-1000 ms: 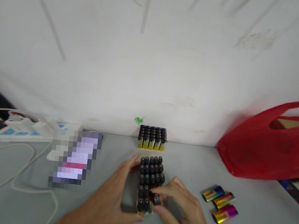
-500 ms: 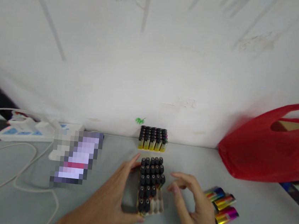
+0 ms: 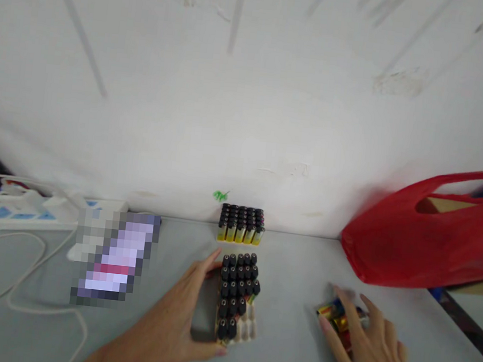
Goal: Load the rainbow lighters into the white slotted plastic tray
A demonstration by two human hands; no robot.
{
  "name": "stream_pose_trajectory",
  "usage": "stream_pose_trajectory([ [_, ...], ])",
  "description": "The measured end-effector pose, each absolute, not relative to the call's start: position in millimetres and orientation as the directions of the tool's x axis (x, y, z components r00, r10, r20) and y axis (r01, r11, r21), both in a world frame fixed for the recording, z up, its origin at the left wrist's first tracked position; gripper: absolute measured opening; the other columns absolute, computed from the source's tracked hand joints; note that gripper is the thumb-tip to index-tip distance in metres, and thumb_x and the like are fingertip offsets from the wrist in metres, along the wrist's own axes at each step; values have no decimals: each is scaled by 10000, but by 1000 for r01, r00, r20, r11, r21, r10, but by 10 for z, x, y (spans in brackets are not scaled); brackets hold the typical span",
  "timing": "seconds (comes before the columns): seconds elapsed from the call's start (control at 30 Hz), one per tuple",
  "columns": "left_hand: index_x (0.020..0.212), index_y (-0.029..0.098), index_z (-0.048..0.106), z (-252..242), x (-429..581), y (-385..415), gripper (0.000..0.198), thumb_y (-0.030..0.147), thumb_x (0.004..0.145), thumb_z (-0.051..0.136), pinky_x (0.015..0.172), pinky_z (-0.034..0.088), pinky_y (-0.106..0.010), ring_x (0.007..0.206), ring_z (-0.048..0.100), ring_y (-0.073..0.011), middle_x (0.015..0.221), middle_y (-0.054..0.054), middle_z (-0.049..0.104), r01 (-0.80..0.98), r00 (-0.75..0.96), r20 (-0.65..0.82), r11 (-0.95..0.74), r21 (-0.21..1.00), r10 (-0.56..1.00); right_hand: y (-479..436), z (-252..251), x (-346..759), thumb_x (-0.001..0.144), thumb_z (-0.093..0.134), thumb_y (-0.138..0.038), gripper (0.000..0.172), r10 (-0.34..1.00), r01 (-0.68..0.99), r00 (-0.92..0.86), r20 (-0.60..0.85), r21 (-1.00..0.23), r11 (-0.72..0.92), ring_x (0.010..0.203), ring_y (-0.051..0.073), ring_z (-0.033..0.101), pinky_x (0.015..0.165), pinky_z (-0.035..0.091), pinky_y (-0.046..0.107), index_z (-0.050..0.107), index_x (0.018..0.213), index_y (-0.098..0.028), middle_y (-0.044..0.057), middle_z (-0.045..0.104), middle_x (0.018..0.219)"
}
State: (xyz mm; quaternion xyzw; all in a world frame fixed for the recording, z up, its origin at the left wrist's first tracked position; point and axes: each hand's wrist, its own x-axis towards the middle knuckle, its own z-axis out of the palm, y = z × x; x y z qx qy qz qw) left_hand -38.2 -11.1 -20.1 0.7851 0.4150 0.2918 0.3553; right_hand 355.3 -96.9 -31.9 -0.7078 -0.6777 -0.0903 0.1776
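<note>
My left hand (image 3: 187, 308) grips a pale slotted tray (image 3: 247, 332) from its left side, thumb at the near corner and fingers by the far end. Rows of upright lighters (image 3: 233, 288) with black tops fill most of this tray; bare slots show at its near right. Off to the right, my right hand (image 3: 365, 338) is over a few loose shiny lighters (image 3: 339, 318) on the table. Its thumb and fingers are spread around them, slightly blurred; whether they press on one I cannot tell.
Against the wall stands a block of yellow lighters (image 3: 240, 227) with black tops. A red bag (image 3: 407, 244) leans at the right. On the left are a blurred-out phone (image 3: 119, 257), a white power strip (image 3: 104, 212) and loose white cables (image 3: 38, 306).
My right hand has moved right, from beside the tray to the loose lighters, which it now partly covers. My left hand keeps its hold on the tray. The view has shifted slightly.
</note>
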Motion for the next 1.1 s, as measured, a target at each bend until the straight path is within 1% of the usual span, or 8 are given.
stream_pose_trajectory([
  [0.1,1746,494,6,-197,-376,-113,1476,231,716,1029,1308,305,-755,1577,434,-465,1766,-117,359,456,483,158,-401,795,861,-980,-571,3387,1105,507,-511,705,934,989,25,357,-145,29,1419,513,559,974,570,699,284,1755,-354,243,449,1667],
  [0.17,1742,497,8,-194,-374,-110,1486,238,705,1040,1306,307,-754,1574,435,-463,1757,-116,367,463,483,156,-402,790,862,-901,-628,3244,1123,507,-468,693,940,975,-10,342,-206,85,1466,488,528,1044,552,689,254,1760,-368,221,392,1719],
  [0.4,1737,507,21,-182,-364,-99,1492,252,690,1054,1302,333,-742,1567,449,-453,1750,-104,391,452,487,167,-411,792,857,-584,-271,2827,1152,483,-315,485,933,777,-250,259,-521,353,1594,344,411,1272,437,595,452,1634,-361,115,385,1757],
  [0.57,1729,508,-12,-143,-349,-110,1494,253,708,1048,1304,354,-717,1577,440,-437,1762,-105,364,463,503,181,-441,769,845,-468,-129,2670,1087,647,-345,404,943,648,-278,182,-690,324,1537,327,468,1288,412,564,618,1489,-351,100,509,1650],
  [0.77,1728,505,-26,-111,-351,-119,1463,266,744,1029,1298,347,-736,1590,423,-448,1784,-113,335,473,504,168,-433,767,847,-368,-17,2657,865,919,-407,444,972,486,-68,224,-843,228,1304,354,610,1143,469,550,758,1269,-319,102,680,1397],
  [0.9,1710,533,-38,-114,-356,-110,1495,258,719,1047,1304,334,-734,1591,418,-441,1783,-106,327,475,510,156,-428,769,846,-293,237,2607,813,917,-378,582,997,-15,69,-43,-999,-42,926,252,674,820,546,381,717,1351,-286,60,764,1060],
  [1.0,1711,532,-40,-129,-357,-100,1510,264,707,1056,1311,328,-725,1586,427,-437,1772,-105,347,473,507,151,-421,774,848,-196,421,2531,702,919,-271,513,971,-383,112,-210,-911,-153,834,187,644,712,522,293,781,1195,-245,53,768,1158],
  [1.1,1728,502,-28,-139,-362,-102,1505,263,706,1050,1317,328,-712,1588,423,-447,1771,-114,353,474,504,148,-416,776,851,-107,533,2451,773,880,-387,398,960,-499,70,-272,-843,-202,578,99,467,534,408,250,798,1123,-217,70,787,1157],
])
